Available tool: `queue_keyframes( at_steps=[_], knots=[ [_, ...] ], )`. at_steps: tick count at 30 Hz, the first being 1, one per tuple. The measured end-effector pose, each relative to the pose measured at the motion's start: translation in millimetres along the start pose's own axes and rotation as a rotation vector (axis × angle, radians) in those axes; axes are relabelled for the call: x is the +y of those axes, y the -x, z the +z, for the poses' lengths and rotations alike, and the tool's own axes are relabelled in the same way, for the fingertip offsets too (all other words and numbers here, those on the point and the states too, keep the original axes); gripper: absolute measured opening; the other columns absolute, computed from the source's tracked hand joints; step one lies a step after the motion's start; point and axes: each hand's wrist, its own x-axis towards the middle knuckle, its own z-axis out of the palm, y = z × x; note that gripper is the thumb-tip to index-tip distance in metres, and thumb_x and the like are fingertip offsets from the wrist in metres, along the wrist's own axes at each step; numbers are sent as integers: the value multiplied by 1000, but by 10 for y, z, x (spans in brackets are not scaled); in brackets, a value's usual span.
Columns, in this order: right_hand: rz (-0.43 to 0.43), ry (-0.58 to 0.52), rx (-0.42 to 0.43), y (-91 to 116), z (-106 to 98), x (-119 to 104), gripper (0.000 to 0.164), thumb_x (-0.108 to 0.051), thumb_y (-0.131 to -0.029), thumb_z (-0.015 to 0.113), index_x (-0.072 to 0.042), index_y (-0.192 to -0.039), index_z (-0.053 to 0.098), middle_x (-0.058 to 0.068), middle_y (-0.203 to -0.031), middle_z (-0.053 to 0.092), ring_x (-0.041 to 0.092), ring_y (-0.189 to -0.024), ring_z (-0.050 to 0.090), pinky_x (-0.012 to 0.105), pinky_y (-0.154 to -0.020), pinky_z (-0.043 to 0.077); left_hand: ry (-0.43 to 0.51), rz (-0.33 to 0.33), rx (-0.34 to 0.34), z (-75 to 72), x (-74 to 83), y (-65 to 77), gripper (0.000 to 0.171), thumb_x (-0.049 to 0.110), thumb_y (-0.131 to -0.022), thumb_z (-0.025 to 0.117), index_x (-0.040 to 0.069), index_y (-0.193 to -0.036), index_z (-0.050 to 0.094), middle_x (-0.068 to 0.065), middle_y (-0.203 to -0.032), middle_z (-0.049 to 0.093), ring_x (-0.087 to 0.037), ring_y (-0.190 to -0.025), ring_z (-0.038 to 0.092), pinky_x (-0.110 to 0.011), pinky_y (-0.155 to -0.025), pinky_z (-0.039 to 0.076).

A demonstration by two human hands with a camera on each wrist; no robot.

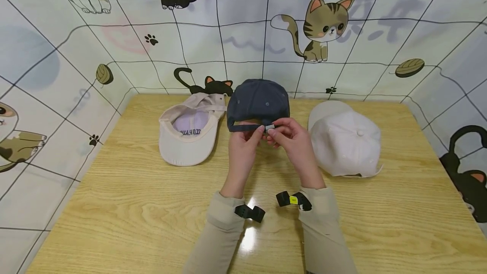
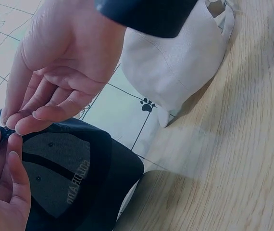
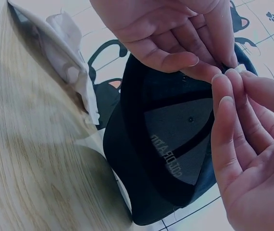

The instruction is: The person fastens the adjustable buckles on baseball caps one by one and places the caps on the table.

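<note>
A navy baseball cap stands in the middle, its back opening and adjustment strap toward me. With thumb and fingers my left hand pinches the strap just left of a small silver buckle. My right hand pinches the strap at the buckle's right side, and the fingertips of both hands nearly meet there. Both wrist views look into the hollow of the navy cap, where stitched lettering shows on the inside.
To the left, a cream cap with a lilac inside lies with its hollow showing. A whitish cap sits crown up on the right. All stand on a wood-grain table, backed by a cat-print cloth.
</note>
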Motion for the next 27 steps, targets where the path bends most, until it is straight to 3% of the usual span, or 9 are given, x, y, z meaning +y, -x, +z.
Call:
queue_keyframes(
  at_steps=[2,5,9,14,18,22,27],
  knots=[
    [-6,4,-2,-1,-1,0,25,-10,-85,61,2,-105,51,15,-81,63,28,-70,63,32,-58,49,0,-6,3,0,6,-3,14,16,-85,62,3,-88,60,-8,-71,58,-22,-62,52,-29,-56,43],
    [-4,2,3,-24,-17,76,25,-11,-84,62,0,-104,51,15,-82,63,32,-72,62,33,-58,49,14,-35,-3,-1,16,-9,15,17,-84,63,3,-88,61,-8,-72,59,-28,-65,53,-38,-60,46],
    [4,13,14,-57,-43,192,23,-18,-84,63,-3,-99,55,10,-80,65,27,-71,62,34,-59,50,81,-97,-29,-3,33,-15,17,17,-84,63,2,-91,62,-9,-78,62,-36,-75,54,-50,-69,45],
    [-1,-78,-8,-51,-60,204,23,-23,-88,57,-2,-98,59,9,-81,65,22,-73,62,33,-60,50,201,-134,-83,-15,33,-20,20,12,-87,59,-2,-101,57,-10,-87,62,-26,-80,56,-55,-74,43],
    [2,-169,-12,-44,-71,203,24,-25,-89,55,-2,-98,60,9,-82,64,22,-73,61,35,-61,50,260,-141,-105,-23,-23,-45,20,11,-88,56,-4,-102,56,-11,-88,62,-19,-79,59,-48,-71,46],
    [7,-224,5,-54,-73,211,20,-21,-87,58,-3,-97,58,9,-82,64,20,-71,61,32,-60,50,292,-146,-112,-24,-133,-80,20,13,-88,57,-2,-103,56,-11,-87,63,-20,-80,61,-35,-66,48],
    [28,-271,15,-57,-80,211,19,-18,-85,61,-3,-97,56,9,-82,64,19,-70,62,30,-61,50,283,-153,-116,-12,-175,-86,24,19,-87,60,2,-103,58,-10,-90,63,-22,-82,61,-33,-66,48]
  ],
)
